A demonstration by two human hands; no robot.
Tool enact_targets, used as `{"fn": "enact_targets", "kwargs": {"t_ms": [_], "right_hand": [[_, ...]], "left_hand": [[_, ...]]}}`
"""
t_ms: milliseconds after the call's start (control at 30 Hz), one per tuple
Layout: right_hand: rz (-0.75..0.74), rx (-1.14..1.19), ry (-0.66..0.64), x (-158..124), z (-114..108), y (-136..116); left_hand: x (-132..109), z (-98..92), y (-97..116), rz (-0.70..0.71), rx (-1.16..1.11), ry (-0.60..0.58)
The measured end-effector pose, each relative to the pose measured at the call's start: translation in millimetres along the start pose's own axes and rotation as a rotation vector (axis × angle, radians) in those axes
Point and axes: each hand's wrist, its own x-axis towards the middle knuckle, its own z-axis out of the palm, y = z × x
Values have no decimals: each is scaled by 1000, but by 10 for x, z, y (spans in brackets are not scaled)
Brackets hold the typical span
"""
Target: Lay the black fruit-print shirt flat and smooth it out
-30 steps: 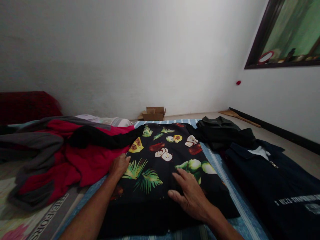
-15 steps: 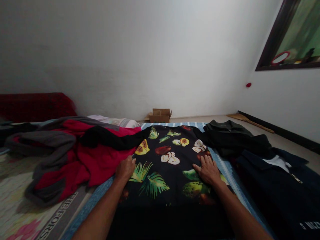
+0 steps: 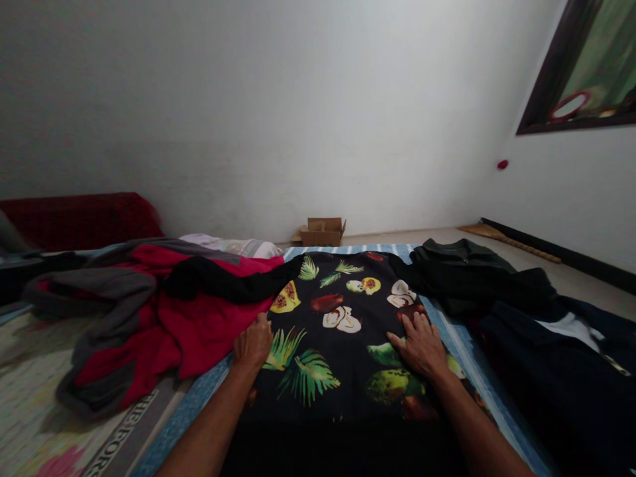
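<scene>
A black long-sleeved shirt with a fruit-and-leaf print (image 3: 342,358) lies spread out in front of me, its neck end away from me. My left hand (image 3: 252,341) is at the shirt's left edge, fingers curled and closed on the fabric. On the right side of the print, my right hand (image 3: 420,343) rests palm down with its fingers apart. The shirt's left black sleeve (image 3: 223,281) stretches over a red and grey garment (image 3: 179,331). Its other sleeve runs right, towards dark clothes, where its end is hard to make out.
Blue striped cloth (image 3: 199,404) lies beneath the shirt. To the right are a dark green garment (image 3: 457,255) and a navy zip garment (image 3: 536,377). A cardboard box (image 3: 322,235) stands by the wall. Floral bedding (image 3: 34,371) lies at left, with a dark red object (image 3: 84,222) behind.
The view has shifted slightly, so the scene sits a little lower and further right. Both hands stay at nearly the same places on the shirt.
</scene>
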Motion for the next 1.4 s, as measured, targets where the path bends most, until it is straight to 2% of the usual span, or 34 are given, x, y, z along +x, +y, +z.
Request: {"fn": "enact_targets", "kwargs": {"t_ms": [100,200,267,367,467,533,633,733,1000,1400], "right_hand": [[6,6,2,-4,-2,-19],[5,6,6,0,5,-30],[1,4,12,4,9,-32],[7,1,14,5,9,-29],[9,-1,9,-2,0,-29],[9,2,3,-7,-5,-30],[11,4,1,-9,-9,-31],[11,4,6,-4,-5,-29],[23,1,4,4,8,-16],[26,-36,-48,-14,-68,3]], "left_hand": [[-9,-17,6,27,34,51],[-46,-132,149,99,93,122],[-96,-247,373,157,74,140],[-190,-360,846,373,-67,121],[-264,-285,1252,541,-214,38],[-282,-144,1375,557,-241,-88],[-272,72,1353,535,-224,-201],[-255,166,1255,538,-201,-187],[-308,141,1202,515,-191,-202],[-581,103,917,517,-159,-213]]}}
